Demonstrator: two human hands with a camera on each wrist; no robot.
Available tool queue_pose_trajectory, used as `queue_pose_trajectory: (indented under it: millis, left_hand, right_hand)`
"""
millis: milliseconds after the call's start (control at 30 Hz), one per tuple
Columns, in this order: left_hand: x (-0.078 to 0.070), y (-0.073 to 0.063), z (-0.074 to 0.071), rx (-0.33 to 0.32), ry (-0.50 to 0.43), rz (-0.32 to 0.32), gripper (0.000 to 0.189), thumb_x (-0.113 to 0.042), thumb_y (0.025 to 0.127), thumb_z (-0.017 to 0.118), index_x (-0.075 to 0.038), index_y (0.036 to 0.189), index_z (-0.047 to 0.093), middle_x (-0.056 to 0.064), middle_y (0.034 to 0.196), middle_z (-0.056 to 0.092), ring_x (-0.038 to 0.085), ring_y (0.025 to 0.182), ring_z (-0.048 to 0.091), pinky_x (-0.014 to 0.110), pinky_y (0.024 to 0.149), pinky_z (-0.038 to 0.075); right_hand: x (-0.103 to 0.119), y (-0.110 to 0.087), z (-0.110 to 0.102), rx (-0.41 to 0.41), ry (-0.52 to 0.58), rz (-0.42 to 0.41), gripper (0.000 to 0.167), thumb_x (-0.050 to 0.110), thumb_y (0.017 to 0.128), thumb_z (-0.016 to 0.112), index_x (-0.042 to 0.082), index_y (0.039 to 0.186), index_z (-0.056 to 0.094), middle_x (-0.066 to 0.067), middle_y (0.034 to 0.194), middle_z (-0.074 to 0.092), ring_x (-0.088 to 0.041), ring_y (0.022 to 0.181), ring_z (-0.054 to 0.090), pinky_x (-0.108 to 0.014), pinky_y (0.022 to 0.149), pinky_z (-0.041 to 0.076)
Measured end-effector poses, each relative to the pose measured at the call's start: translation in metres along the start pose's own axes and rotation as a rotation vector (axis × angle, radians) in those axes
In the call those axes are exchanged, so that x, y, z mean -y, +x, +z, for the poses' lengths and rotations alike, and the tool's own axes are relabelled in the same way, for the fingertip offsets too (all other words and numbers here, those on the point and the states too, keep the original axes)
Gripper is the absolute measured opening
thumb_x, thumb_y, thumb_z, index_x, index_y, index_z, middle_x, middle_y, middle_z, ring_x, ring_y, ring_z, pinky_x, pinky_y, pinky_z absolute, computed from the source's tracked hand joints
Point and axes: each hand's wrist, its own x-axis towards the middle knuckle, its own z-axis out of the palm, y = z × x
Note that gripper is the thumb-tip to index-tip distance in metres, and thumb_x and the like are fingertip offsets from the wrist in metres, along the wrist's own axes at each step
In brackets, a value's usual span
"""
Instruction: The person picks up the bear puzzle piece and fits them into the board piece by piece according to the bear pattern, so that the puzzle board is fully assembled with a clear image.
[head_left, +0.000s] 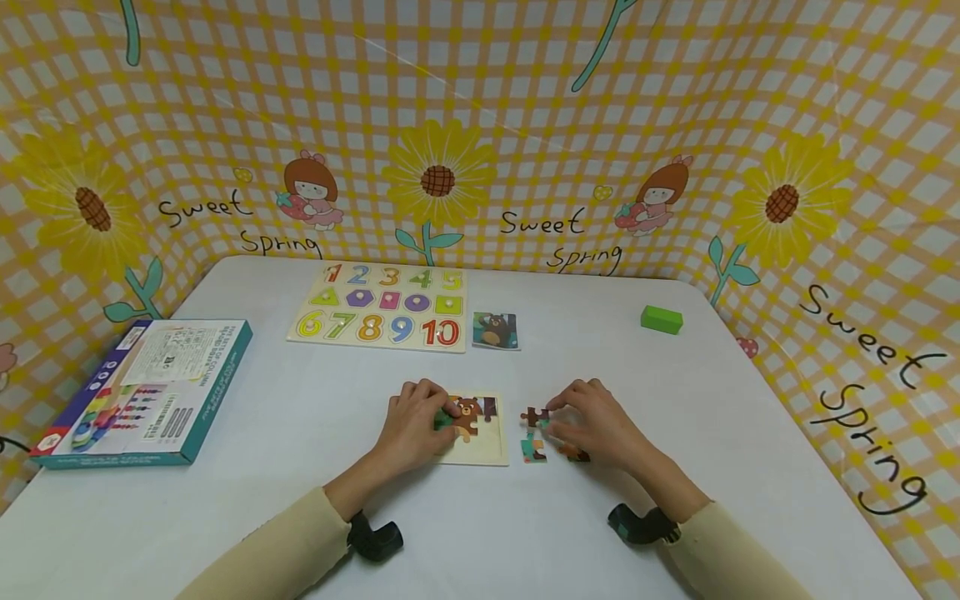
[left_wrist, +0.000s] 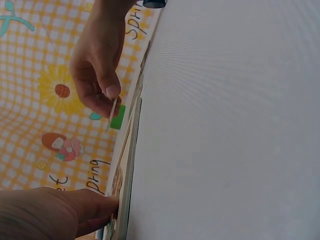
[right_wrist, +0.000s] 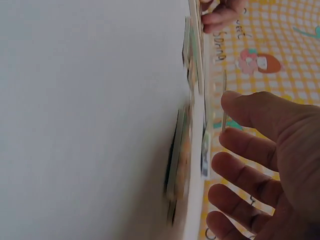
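A wooden jigsaw board (head_left: pixel 487 454) with a partly assembled bear picture lies flat on the table. My left hand (head_left: pixel 420 425) rests over its left side, fingertips and thumb touching the board's face and partly hiding the teal pieces there. Just right of the board, my right hand (head_left: pixel 600 423) pinches a brown jigsaw piece (head_left: pixel 534 415) between thumb and index finger. In the right wrist view, that piece (right_wrist: pixel 224 82) shows edge-on, raised above the table. Under the right hand lie loose jigsaw pieces: a teal one (head_left: pixel 533 451) and an orange-brown one (head_left: pixel 577 454), partly hidden.
Behind the board are a number-and-shape peg board (head_left: pixel 375 308) and a small bear picture card (head_left: pixel 496 331). A green block (head_left: pixel 662 320) sits at the back right. At the left lies a boxed toy (head_left: pixel 142 396). A checked cloth (head_left: pixel 525 100) surrounds the table.
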Motion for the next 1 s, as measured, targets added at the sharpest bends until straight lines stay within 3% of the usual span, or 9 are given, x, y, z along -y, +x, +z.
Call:
queue_pose_trajectory:
  millis: [500,1000]
  left_hand:
    - [-0.001,0.000,0.000,0.006,-0.003,-0.009,0.010,-0.019,0.077,0.069,-0.019,0.087,0.067,0.002,0.106,0.055,0.023,0.102,0.042,0.045,0.086,0.031]
    - [-0.001,0.000,0.000,0.016,-0.011,-0.021,0.011,-0.020,0.077,0.070,-0.019,0.087,0.067,0.002,0.106,0.055,0.023,0.102,0.042,0.044,0.087,0.031]
  right_hand:
    - [0.038,0.020,0.021,0.023,-0.052,-0.105,0.024,0.026,0.074,0.077,0.013,0.094,0.072,-0.001,0.098,0.063,-0.016,0.089,0.045,-0.035,0.081,0.038]
    - [0.047,0.026,0.027,0.037,-0.073,-0.136,0.025,0.027,0.075,0.077,0.013,0.095,0.071,-0.002,0.099,0.063,-0.017,0.089,0.046,-0.036,0.082,0.040]
